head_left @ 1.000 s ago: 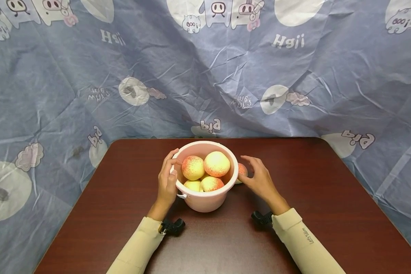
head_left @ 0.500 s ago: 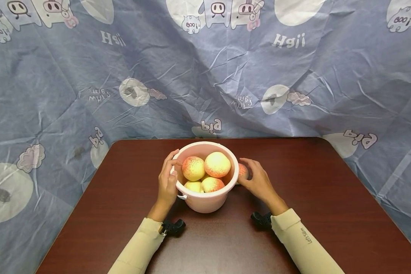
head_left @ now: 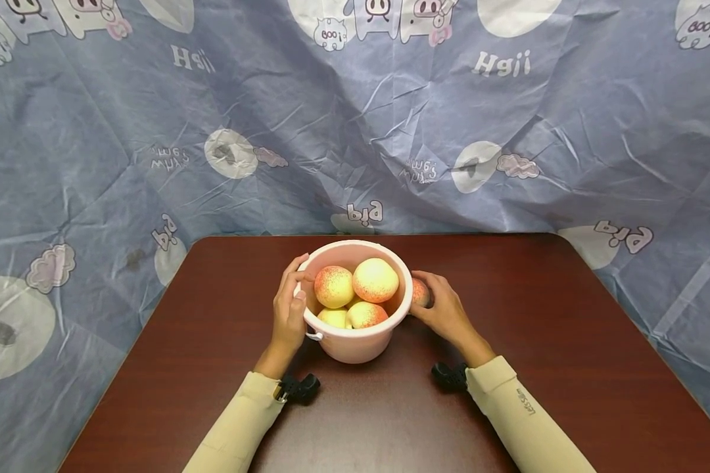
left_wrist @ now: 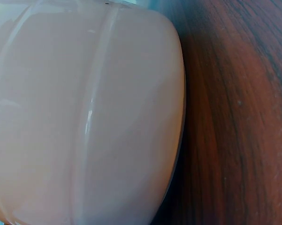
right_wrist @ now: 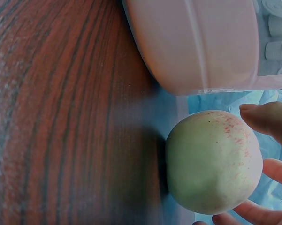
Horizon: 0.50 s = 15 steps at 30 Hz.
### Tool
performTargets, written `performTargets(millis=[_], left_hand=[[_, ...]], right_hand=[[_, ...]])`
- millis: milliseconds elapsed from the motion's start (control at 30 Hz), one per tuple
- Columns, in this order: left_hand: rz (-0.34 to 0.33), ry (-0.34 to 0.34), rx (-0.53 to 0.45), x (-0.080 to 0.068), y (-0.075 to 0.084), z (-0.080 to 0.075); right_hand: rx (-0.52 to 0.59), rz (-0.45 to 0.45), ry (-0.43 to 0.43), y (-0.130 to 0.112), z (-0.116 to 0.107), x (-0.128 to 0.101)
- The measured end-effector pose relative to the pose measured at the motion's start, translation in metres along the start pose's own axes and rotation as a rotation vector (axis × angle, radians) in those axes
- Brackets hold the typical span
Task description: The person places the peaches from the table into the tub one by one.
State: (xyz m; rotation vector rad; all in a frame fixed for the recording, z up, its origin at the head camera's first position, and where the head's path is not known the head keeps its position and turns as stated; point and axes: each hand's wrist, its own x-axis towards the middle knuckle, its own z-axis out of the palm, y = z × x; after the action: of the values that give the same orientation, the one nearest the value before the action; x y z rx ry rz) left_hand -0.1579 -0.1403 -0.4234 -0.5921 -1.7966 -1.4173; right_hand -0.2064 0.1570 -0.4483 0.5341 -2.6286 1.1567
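Observation:
A pale pink bucket [head_left: 356,347] stands on the table with several yellow and red peaches [head_left: 375,280] inside. My left hand [head_left: 288,312] grips its left rim, fingers along the edge and thumb near the front. In the left wrist view, the bucket's smooth wall [left_wrist: 126,112] fills most of the picture. Just right of the bucket, my right hand [head_left: 448,314] has thumb and fingers around another peach [head_left: 420,293], partly hidden by the rim. The right wrist view shows this peach [right_wrist: 213,164] low at the tabletop, with fingertips [right_wrist: 278,172] against its side.
The dark red-brown table [head_left: 544,368] reaches back to a blue patterned cloth [head_left: 331,131] hanging behind it. A white handle lug [head_left: 315,336] juts from the bucket's front left. Black wrist cameras [head_left: 302,389] sit below both hands.
My right hand has drawn its thumb and fingers in closer around the peach beside the bucket. The left hand and the bucket hold their place; the view has tilted slightly.

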Motion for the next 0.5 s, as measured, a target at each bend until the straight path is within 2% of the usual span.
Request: performTargets(millis=[100,200,500], left_hand=[[-0.004,0.001,-0.008,0.004,0.015,0.000],[-0.006,-0.004,-0.009,0.005,0.018,0.000],[0.000,-0.005,0.004,-0.005,-0.017,-0.001]], right_hand=[[-0.004,-0.004,-0.005,0.000,0.000,0.000],[-0.007,-0.010,-0.003,0.001,0.000,0.000],[-0.014,-0.022,0.004,0.003,0.003,-0.001]])
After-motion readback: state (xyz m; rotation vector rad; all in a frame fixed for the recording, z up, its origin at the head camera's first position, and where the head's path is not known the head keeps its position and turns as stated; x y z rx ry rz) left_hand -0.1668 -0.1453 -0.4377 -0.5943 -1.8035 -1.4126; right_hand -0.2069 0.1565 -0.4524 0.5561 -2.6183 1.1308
